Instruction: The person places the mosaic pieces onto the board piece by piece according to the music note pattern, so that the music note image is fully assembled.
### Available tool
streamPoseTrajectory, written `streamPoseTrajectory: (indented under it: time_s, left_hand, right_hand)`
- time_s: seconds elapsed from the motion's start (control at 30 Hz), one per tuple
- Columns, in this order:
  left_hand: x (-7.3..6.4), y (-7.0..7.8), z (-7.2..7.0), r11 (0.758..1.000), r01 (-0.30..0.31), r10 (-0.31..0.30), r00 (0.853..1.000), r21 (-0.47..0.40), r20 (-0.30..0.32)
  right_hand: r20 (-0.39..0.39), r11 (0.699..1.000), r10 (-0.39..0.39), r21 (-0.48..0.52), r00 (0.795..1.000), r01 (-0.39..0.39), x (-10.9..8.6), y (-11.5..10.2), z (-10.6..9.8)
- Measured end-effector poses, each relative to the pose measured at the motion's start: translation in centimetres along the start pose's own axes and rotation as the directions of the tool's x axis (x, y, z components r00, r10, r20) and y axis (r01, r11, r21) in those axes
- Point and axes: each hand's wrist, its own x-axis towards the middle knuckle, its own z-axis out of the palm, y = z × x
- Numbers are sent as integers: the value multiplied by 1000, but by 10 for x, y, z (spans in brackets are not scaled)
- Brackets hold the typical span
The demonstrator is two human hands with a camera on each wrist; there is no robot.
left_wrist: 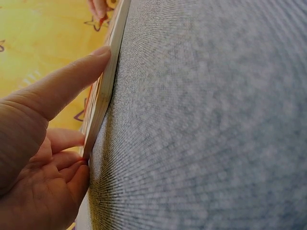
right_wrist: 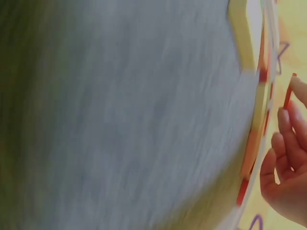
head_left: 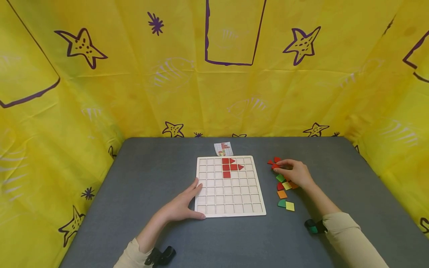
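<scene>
In the head view a pale wooden grid board [head_left: 228,203] lies on the table, with several red squares [head_left: 226,174] and two red triangles [head_left: 241,167] in its upper rows. My left hand [head_left: 182,204] rests against the board's near left corner, thumb along the front edge and fingertips at the left edge. To the right of the board, my right hand [head_left: 298,174] is over a group of coloured tiles. Between thumb and fingers it pinches a thin red tile [right_wrist: 288,96], seen edge-on in the right wrist view.
Behind the board lies a small pattern card [head_left: 223,149] with a printed grid. Loose tiles right of the board include an orange tile [head_left: 282,194], a yellow square [head_left: 290,206] and a green tile [head_left: 281,203]. Yellow printed cloth [head_left: 207,100] hangs behind and beside the grey table [head_left: 161,160].
</scene>
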Motion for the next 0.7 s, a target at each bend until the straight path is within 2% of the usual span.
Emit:
streamPoseTrajectory:
  time_s: [0.17, 0.37, 0.53, 0.7]
  left_hand:
    - [0, 0, 0, 1000, -1, 1, 1000, 1, -1]
    - [0, 1, 0, 1000, -3, 3, 1000, -10, -5]
    - [0, 0, 0, 1000, -6, 6, 1000, -5, -8]
    - [-1, 0, 0, 1000, -11, 11, 1000, -2, -10]
  right_hand:
    - [9, 996, -7, 89, 1000, 6, 1, -18, 13]
    - [38, 976, -35, 216, 999, 26, 5, -42, 31]
    - [89, 976, -81, 209, 993, 61, 8, -57, 47]
    - [131, 978, -155, 159, 979, 134, 10, -70, 62]
